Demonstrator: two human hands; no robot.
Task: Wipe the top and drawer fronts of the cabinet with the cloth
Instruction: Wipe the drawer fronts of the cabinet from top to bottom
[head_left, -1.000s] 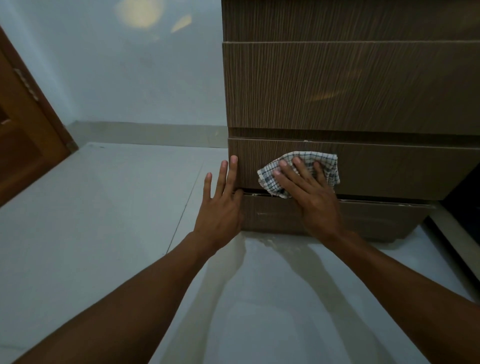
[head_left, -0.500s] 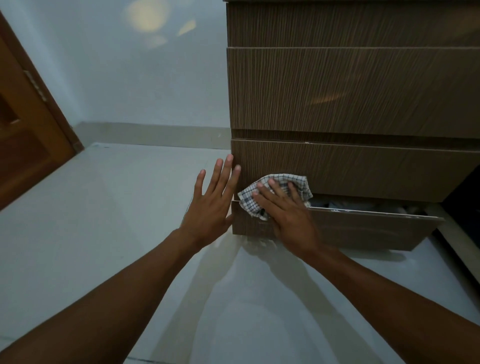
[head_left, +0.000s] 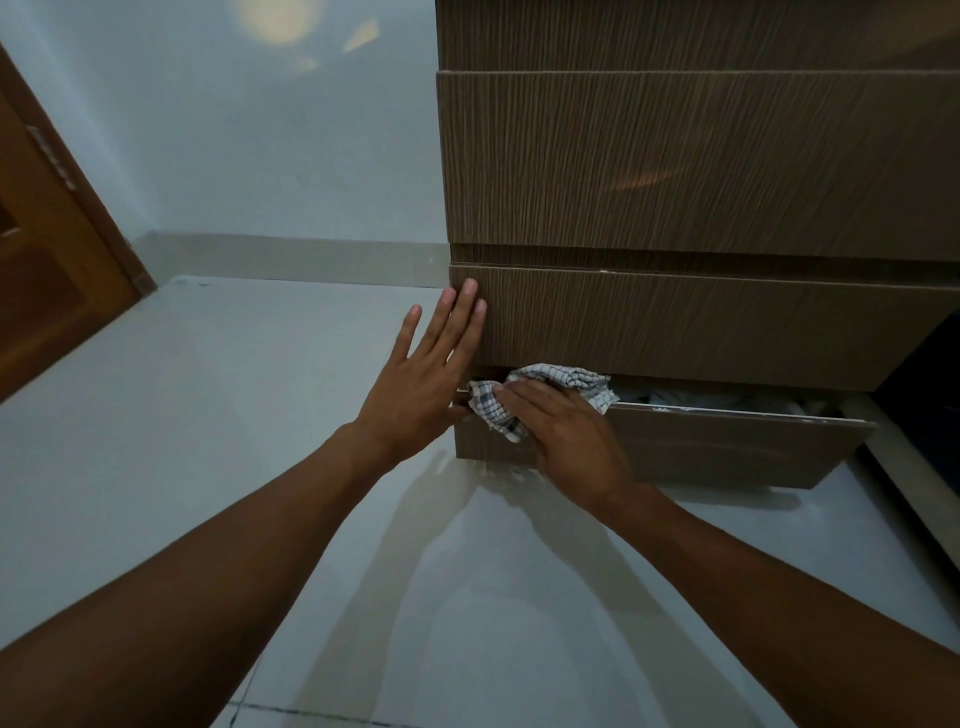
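Note:
A brown wood-grain cabinet (head_left: 675, 166) fills the upper right, with stacked drawer fronts. Its bottom drawer (head_left: 727, 447) is pulled out a little, with pale fabric showing inside. A checked white-and-blue cloth (head_left: 545, 389) lies bunched on the top left edge of that drawer front. My right hand (head_left: 566, 431) presses flat on the cloth, fingers pointing left. My left hand (head_left: 426, 374) is flat with fingers spread, its fingertips touching the left corner of the drawer front above (head_left: 701, 322).
Pale glossy floor tiles (head_left: 260, 415) stretch left and below the cabinet. A brown wooden door (head_left: 47, 249) stands at the far left against a white wall with a skirting strip (head_left: 291, 257). A dark gap (head_left: 930, 395) lies right of the cabinet.
My right hand slid the cloth down and left, from the second-lowest drawer front to the bottom drawer's top edge. The bottom drawer came out a little. My left hand stayed at the cabinet's left corner.

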